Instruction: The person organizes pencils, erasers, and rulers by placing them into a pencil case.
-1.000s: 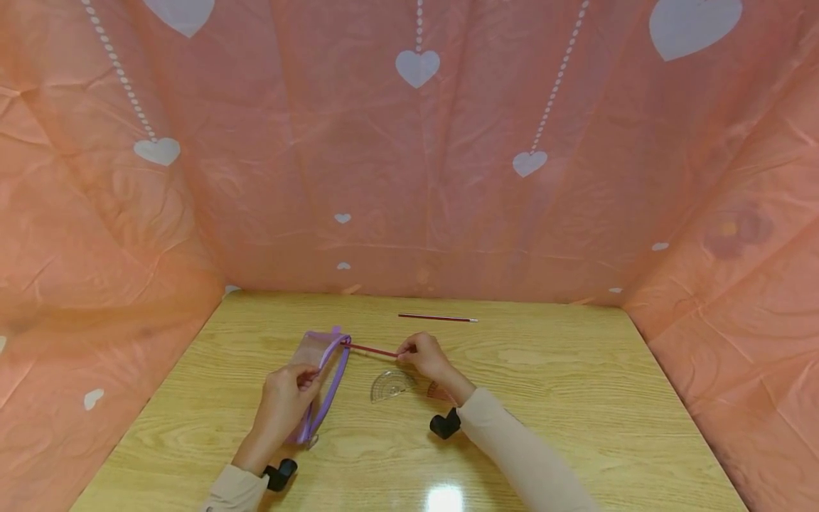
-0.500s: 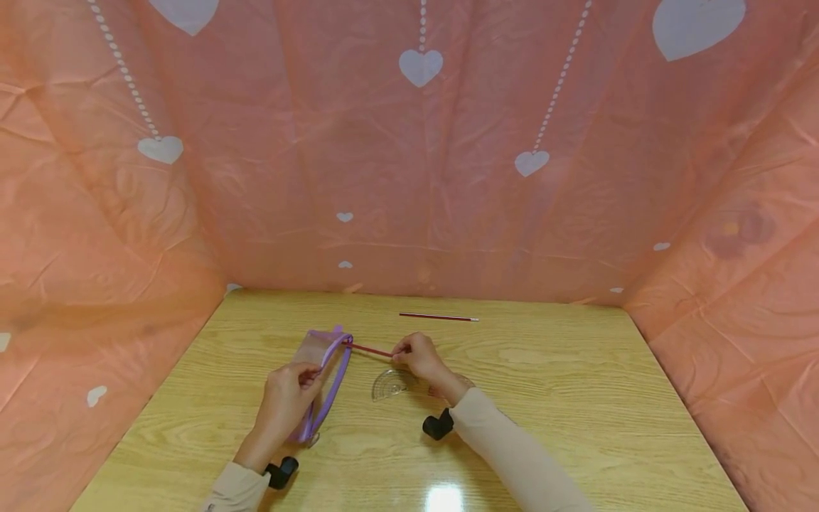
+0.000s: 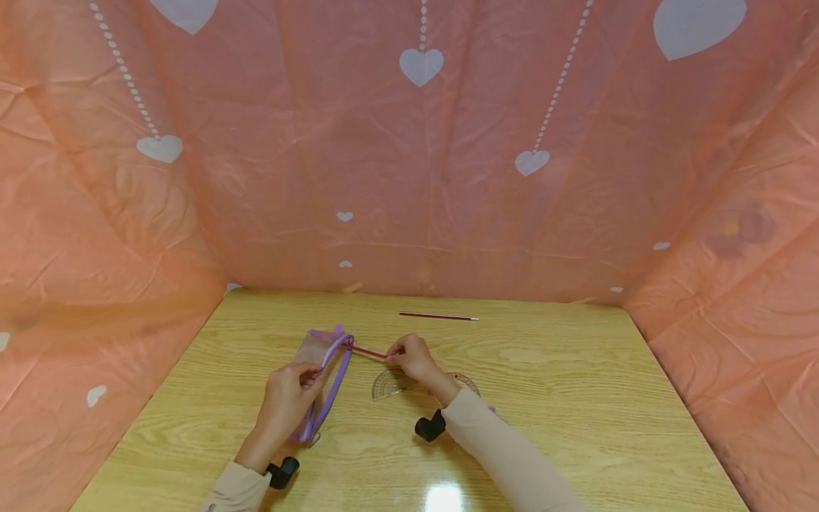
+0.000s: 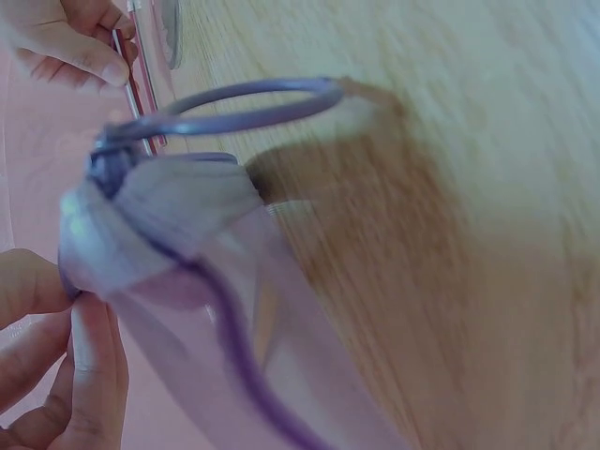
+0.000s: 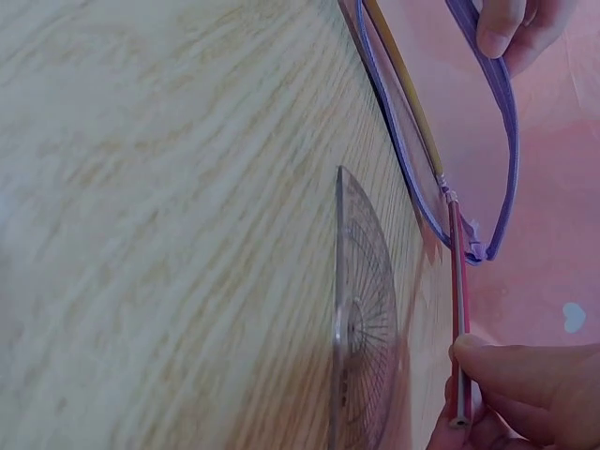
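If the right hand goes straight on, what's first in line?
Most likely the open rim of the purple pouch: the right hand points along the red pencil it pinches, toward that mouth. Whether it would catch the rim or pass inside is hard to tell.

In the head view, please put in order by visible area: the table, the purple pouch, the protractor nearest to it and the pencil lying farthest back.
1. Table
2. Purple pouch
3. Protractor, partly hidden by the right hand
4. Farthest-back pencil, long but thin

The pouch (image 3: 335, 385) is purple-edged, the curtain (image 3: 467, 213) heart-patterned.
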Available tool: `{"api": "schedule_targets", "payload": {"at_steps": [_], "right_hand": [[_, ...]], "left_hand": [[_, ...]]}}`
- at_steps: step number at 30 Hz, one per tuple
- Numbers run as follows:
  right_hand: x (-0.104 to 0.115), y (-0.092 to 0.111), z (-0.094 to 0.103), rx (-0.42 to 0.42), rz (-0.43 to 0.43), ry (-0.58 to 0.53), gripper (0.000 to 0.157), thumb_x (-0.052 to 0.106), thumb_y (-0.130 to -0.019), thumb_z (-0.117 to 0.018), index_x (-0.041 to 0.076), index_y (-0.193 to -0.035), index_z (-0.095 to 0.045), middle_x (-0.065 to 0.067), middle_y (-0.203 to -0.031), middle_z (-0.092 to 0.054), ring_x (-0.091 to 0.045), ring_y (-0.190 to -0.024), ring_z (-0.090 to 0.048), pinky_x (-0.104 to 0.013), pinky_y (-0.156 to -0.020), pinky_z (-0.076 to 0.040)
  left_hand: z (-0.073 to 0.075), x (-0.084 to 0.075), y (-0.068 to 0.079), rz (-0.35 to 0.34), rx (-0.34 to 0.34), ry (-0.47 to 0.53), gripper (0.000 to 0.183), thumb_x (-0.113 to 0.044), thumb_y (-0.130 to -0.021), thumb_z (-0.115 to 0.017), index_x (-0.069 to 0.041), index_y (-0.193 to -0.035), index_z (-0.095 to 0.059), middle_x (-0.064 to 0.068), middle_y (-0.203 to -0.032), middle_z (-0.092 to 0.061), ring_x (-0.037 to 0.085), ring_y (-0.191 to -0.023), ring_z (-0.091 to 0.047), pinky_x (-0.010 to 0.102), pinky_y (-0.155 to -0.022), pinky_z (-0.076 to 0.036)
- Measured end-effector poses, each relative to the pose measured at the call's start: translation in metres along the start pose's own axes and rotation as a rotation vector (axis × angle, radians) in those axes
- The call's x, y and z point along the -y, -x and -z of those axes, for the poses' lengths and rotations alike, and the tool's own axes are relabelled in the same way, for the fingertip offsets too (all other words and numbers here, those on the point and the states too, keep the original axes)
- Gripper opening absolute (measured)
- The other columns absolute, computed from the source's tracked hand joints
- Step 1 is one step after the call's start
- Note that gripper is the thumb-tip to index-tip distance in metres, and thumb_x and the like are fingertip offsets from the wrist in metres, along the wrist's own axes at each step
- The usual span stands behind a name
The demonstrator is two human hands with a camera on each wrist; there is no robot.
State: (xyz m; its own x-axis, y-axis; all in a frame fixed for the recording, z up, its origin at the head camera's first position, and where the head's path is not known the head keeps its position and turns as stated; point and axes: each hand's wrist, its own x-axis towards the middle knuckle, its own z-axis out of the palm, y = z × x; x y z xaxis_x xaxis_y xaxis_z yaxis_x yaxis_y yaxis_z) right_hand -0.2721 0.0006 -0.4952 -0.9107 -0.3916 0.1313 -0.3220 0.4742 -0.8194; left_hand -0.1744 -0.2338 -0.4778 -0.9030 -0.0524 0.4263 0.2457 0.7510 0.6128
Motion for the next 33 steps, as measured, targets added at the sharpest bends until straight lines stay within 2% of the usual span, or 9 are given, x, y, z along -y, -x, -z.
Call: {"api": "schedule_targets", "payload": {"at_steps": [10, 19, 26, 33], "right_hand": [[0.006, -0.001, -0.007, -0.009, -0.022, -0.027, 0.004, -0.005, -0.087, -0.072, -0.008, -0.084, -0.074, -0.014, -0.075, -0.071, -0.008, -0.063, -0.058, -0.018, -0.057, -0.047], [0.009, -0.003, -0.013, -0.008, -0.055, -0.044, 0.005, -0.005, -0.087, -0.072, -0.008, -0.085, -0.075, -0.013, -0.074, -0.07, -0.006, -0.063, -0.053, -0.019, -0.058, -0.046], [0.014, -0.003, -0.018, -0.021, -0.049, -0.045, 0.005, -0.005, -0.087, -0.072, -0.009, -0.083, -0.074, -0.013, -0.073, -0.069, -0.005, -0.06, -0.051, -0.019, -0.055, -0.045], [0.015, -0.002, -0.022, -0.033, -0.076, -0.042, 0.005, -0.006, -0.087, -0.071, -0.008, -0.084, -0.075, -0.013, -0.075, -0.07, -0.009, -0.062, -0.056, -0.021, -0.056, -0.047]], "left_hand": [[0.0, -0.001, 0.0, -0.003, -0.002, 0.005, 0.01, 0.006, -0.078, -0.078, 0.005, -0.087, -0.074, 0.009, -0.076, -0.07, 0.017, -0.066, -0.065, 0.027, -0.058, -0.056], [-0.001, -0.002, 0.001, 0.002, 0.001, 0.011, 0.01, 0.006, -0.079, -0.078, 0.005, -0.088, -0.075, 0.008, -0.075, -0.07, 0.017, -0.066, -0.065, 0.026, -0.058, -0.055], [-0.002, -0.002, 0.001, 0.017, 0.01, 0.026, 0.01, 0.006, -0.08, -0.077, 0.005, -0.089, -0.075, 0.009, -0.076, -0.071, 0.017, -0.066, -0.066, 0.025, -0.058, -0.055], [-0.003, -0.002, 0.002, 0.006, 0.003, 0.019, 0.009, 0.006, -0.079, -0.077, 0.005, -0.088, -0.075, 0.008, -0.075, -0.07, 0.016, -0.066, -0.065, 0.026, -0.057, -0.055]]}}
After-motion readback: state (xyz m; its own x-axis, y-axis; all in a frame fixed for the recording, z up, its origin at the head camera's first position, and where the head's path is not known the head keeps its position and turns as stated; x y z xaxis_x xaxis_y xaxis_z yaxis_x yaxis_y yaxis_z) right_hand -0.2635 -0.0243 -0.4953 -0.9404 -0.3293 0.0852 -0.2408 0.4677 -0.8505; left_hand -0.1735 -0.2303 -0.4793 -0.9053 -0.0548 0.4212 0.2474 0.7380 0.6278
